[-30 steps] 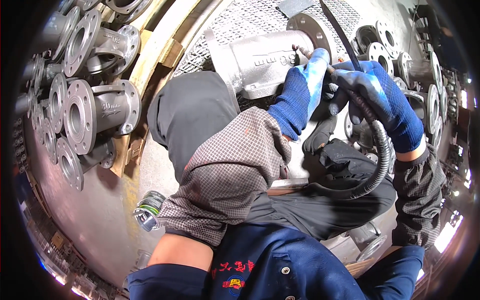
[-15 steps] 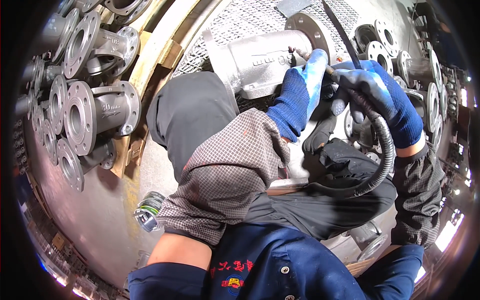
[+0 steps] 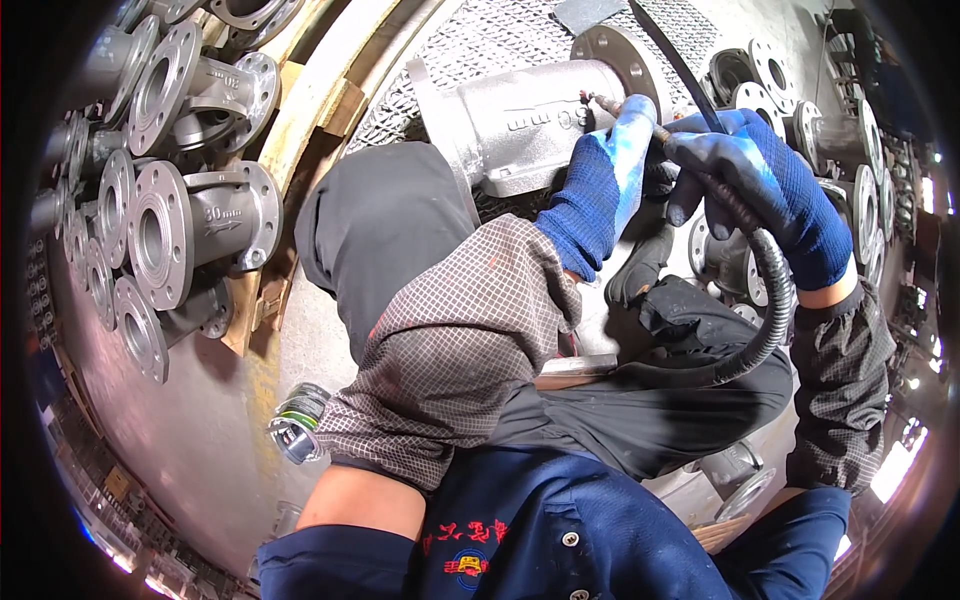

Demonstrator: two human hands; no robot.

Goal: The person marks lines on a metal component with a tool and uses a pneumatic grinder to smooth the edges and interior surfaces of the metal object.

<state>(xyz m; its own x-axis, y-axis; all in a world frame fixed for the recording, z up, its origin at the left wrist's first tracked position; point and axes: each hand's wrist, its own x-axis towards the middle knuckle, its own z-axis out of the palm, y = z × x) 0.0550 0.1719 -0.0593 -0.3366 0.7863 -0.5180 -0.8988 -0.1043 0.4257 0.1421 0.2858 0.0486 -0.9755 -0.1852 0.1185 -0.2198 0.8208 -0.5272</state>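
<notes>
A grey cast-metal valve body (image 3: 480,110) with round end flanges lies on its side in front of me. Both my gloved hands are on a slim rotary grinder (image 3: 660,135), whose thin tip touches or nearly touches the raised marking on the casting. My left hand (image 3: 622,150) is closed round its front part, close to the right flange. Further back, my right hand (image 3: 745,170) grips the tool, from which a ribbed flexible shaft (image 3: 772,290) curves down across my leg. A long dark flat bar (image 3: 672,50) slants up from the right hand, apparently held there too.
Several similar valve castings (image 3: 165,235) are stacked at left beside a wooden pallet (image 3: 300,120). More flanged castings (image 3: 770,75) stand at right. The workpiece rests on metal mesh (image 3: 480,40). A clear container (image 3: 298,420) sits on the floor near my left elbow.
The tool's tip has shifted very slightly on the casting. My right hand has moved slightly, and the dark bar's upper end has swung a little left. The valve body stays in place.
</notes>
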